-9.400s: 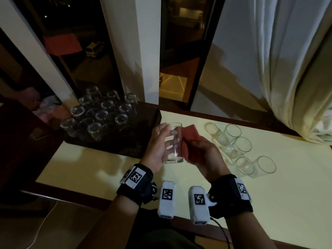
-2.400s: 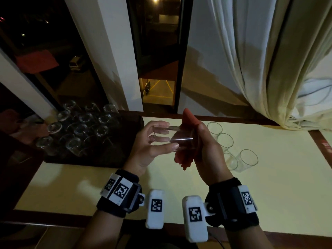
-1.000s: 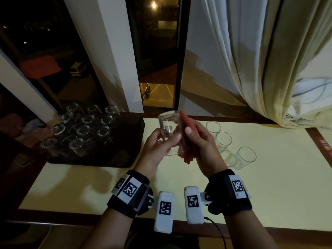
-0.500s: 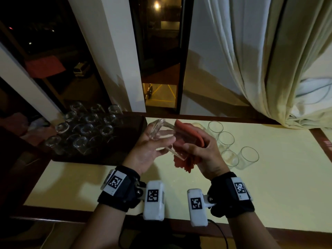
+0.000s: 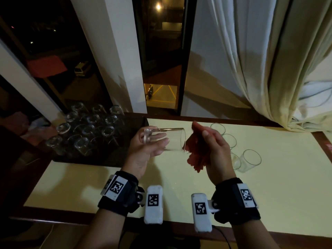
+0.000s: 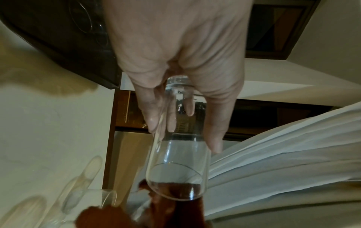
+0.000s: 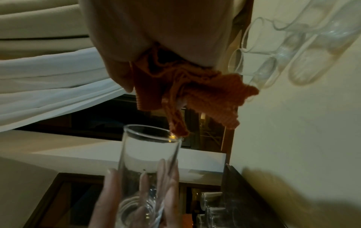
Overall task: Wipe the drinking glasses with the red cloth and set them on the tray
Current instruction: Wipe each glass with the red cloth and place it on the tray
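My left hand (image 5: 156, 141) grips a clear drinking glass (image 5: 172, 140) near its base and holds it level above the table, mouth pointing right. In the left wrist view the fingers (image 6: 156, 111) and thumb wrap the glass (image 6: 175, 166). My right hand (image 5: 213, 146) holds the bunched red cloth (image 5: 195, 153) just outside the glass mouth. In the right wrist view the red cloth (image 7: 195, 92) hangs from the palm and its tip touches the rim of the glass (image 7: 148, 154). The dark tray (image 5: 125, 155) lies at the left with several upturned glasses (image 5: 86, 130).
Several more glasses (image 5: 249, 159) stand on the yellow table (image 5: 278, 186) to the right of my hands. A curtain (image 5: 269, 60) hangs at the back right, behind the table's brown edge. The tray's near right part holds no glasses.
The glass was tilted with the cloth wrapped over its mouth end; now it lies level and the right hand has drawn the cloth off to the right.
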`<state>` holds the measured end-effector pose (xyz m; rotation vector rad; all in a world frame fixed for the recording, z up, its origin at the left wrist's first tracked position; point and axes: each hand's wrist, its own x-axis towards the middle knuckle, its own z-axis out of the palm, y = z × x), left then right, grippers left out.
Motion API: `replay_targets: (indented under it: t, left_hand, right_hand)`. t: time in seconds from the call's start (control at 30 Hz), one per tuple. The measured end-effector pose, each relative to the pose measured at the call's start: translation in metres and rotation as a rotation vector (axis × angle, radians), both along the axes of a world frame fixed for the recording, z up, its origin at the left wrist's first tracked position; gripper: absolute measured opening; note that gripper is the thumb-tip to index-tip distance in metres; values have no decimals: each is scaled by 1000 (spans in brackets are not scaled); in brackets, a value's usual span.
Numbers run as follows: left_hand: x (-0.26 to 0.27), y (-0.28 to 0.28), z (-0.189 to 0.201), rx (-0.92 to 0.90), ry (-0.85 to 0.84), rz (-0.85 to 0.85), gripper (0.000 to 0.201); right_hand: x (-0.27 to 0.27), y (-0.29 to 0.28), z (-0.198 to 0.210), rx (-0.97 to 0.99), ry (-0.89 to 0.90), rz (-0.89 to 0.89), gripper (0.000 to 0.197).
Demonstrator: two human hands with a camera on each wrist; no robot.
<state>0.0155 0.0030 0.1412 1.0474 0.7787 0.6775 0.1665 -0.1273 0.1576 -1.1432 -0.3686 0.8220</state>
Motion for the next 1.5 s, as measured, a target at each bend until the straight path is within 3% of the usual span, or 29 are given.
replay_targets:
  t: [0.13, 0.2, 0.27, 0.4, 0.57, 0.67, 0.8, 0.9, 1.0, 1.1, 1.2, 1.33, 1.4, 1.5]
  left_hand:
    - [6, -1, -2, -38, -50, 25, 64]
    - [12, -5, -1, -23, -51, 33, 64]
    - [16, -7, 0, -16, -60, 46, 64]
    - [17, -4, 2, -13, -88, 68, 62]
    - [13, 5, 3, -14, -100, 81, 70]
    - [11, 9, 4, -17, -103, 73, 62]
    - [8, 12, 1, -48, -108, 0, 57]
    - [5, 15, 2, -55, -125, -47, 58]
    - [4, 14, 4, -10, -98, -83, 71]
    - [4, 10, 1, -19, -102, -70, 67]
    - [5, 10, -1, -56, -131, -28, 61]
    - [8, 8, 1, -50, -130, 23, 56]
    - [12, 5, 1, -20, -126, 31, 68]
    - [14, 4, 2, -29, -103, -32, 70]
  right_hand:
    - [-4, 9, 7, -55, -27, 58, 37]
    - [-12, 14, 7, -84, -178, 126, 44]
    - [-21, 16, 7, -117, -352, 159, 39]
    - [-26, 18, 2, -136, -537, 165, 27]
    - [-26, 16, 3, -287, -577, 288, 33]
    - [-24, 16, 8, -306, -626, 318, 41]
    - [-12, 13, 20, -178, -469, 379, 47]
    - [-4, 11, 24, -56, -240, 277, 36]
    - [-6, 13, 20, -80, -284, 125, 20]
    - [-9, 18, 10, -99, -323, 158, 8]
    - [-6, 17, 4, -101, -328, 282, 21]
    - [-6, 18, 4, -43, -303, 475, 55]
    - [-8, 23, 4, -53, -305, 427, 50]
    - [-9, 31, 2, -48, -278, 274, 33]
